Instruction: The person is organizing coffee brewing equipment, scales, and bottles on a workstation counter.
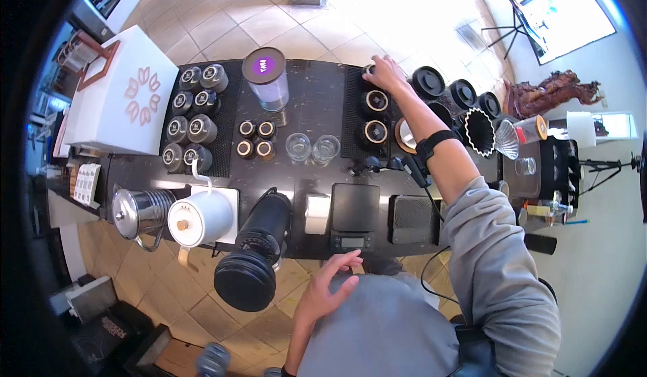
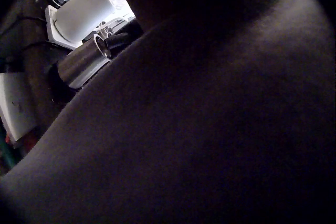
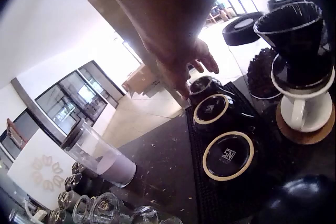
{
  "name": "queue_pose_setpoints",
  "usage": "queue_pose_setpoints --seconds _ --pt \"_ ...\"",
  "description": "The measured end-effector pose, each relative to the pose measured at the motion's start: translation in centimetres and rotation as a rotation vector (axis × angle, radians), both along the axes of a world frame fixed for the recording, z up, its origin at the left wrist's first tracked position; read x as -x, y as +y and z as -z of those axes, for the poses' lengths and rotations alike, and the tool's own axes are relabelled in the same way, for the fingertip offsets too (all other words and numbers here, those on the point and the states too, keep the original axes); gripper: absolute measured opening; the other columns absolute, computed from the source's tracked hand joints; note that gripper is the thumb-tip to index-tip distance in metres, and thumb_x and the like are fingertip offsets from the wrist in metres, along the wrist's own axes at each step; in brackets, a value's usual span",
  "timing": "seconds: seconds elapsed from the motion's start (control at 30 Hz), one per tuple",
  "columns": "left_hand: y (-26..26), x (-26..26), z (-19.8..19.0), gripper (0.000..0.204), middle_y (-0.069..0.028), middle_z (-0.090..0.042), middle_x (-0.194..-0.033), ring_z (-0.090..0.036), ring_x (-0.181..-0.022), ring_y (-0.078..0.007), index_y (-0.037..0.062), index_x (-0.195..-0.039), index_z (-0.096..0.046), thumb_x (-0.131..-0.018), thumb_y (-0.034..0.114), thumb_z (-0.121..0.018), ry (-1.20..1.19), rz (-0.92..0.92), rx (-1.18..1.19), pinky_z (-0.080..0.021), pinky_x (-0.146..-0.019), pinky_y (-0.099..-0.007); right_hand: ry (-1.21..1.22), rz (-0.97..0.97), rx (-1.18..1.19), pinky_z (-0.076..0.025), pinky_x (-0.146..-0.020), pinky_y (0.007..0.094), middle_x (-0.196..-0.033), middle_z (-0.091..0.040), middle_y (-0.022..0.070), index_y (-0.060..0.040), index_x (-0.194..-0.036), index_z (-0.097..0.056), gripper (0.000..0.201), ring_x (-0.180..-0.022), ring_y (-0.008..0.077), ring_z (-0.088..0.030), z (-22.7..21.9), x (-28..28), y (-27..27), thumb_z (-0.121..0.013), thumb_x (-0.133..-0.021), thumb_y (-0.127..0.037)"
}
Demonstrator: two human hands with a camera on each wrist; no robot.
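My right hand [image 1: 389, 75] reaches to the far end of a row of upside-down black cups. In the right wrist view, the fingers [image 3: 207, 62] spread over the farthest dark cup [image 3: 203, 86], with the thumb side down by its left edge. Nearer in the row stand a middle cup [image 3: 212, 109] and a front cup [image 3: 229, 155], both with pale base rings. My left hand [image 1: 328, 289] hovers before my body with loosely bent fingers and holds nothing. It is nearest to a black scale [image 1: 354, 215]; the left wrist view is mostly filled by dark cloth or skin.
A ridged black dripper [image 1: 480, 132] and black-lidded jars [image 1: 428, 81] stand right of the cups. To the left are a tall lidded canister [image 1: 265, 73], two clear glasses [image 1: 326, 149], a white kettle [image 1: 200, 218] and a black grinder [image 1: 253, 259]. Several lidded jars [image 1: 202, 129] line the far left.
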State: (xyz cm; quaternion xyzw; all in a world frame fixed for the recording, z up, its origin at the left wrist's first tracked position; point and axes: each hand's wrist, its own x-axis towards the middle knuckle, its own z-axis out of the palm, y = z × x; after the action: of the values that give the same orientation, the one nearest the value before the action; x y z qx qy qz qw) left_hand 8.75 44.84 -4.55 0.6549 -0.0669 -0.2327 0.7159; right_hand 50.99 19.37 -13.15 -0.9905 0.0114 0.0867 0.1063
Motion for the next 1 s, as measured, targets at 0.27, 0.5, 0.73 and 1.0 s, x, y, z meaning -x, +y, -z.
queue_pose_setpoints --seconds 0.27,0.5,0.73,1.0 --pt "-1.4 -2.2 -0.5 0.041 -0.0108 -0.065 -0.113 -0.062 -0.104 -0.0197 0.0022 -0.129 -0.057 -0.089 0.004 -0.059 -0.064 0.050 0.031 -0.048 -0.092 -0.0322 -0.346 -0.243 -0.301 -0.048 -0.095 0.0441 -0.111 -0.067 0.0203 -0.0054 -0.111 -0.068 0.030 -0.106 0.0366 -0.062 -9.1 4.1 1.9 -0.060 -0.083 -0.013" --pt "-3.2 -4.2 0.0 0.030 -0.0108 -0.069 -0.105 -0.066 -0.094 -0.0179 0.0019 -0.121 -0.062 -0.092 0.009 -0.057 -0.049 0.034 -0.043 -0.051 -0.085 -0.0304 -0.130 -0.481 -0.725 -0.052 -0.079 0.0389 -0.091 -0.068 0.0133 -0.0034 -0.100 -0.066 0.015 -0.088 0.0290 -0.066 -18.5 22.7 -1.5 -0.055 -0.091 -0.009" --pt "-6.0 -4.8 1.1 0.028 -0.0093 -0.069 -0.103 -0.065 -0.097 -0.0168 0.0018 -0.121 -0.061 -0.094 0.010 -0.055 -0.020 0.154 -0.030 -0.049 -0.087 -0.0300 0.266 0.032 -0.699 -0.052 -0.080 0.0373 -0.094 -0.070 0.0117 -0.0032 -0.102 -0.065 0.016 -0.090 0.0264 -0.067 -15.1 39.2 -11.0 -0.055 -0.093 -0.013" --pt "-11.1 -4.8 1.2 0.026 -0.0085 -0.068 -0.103 -0.064 -0.097 -0.0151 0.0013 -0.120 -0.061 -0.097 0.013 -0.055 -0.058 0.304 -0.075 -0.048 -0.088 -0.0299 0.321 0.453 -0.525 -0.051 -0.084 0.0385 -0.096 -0.069 0.0131 -0.0036 -0.105 -0.064 0.021 -0.092 0.0283 -0.065 -5.5 55.2 -21.6 -0.061 -0.090 -0.017"
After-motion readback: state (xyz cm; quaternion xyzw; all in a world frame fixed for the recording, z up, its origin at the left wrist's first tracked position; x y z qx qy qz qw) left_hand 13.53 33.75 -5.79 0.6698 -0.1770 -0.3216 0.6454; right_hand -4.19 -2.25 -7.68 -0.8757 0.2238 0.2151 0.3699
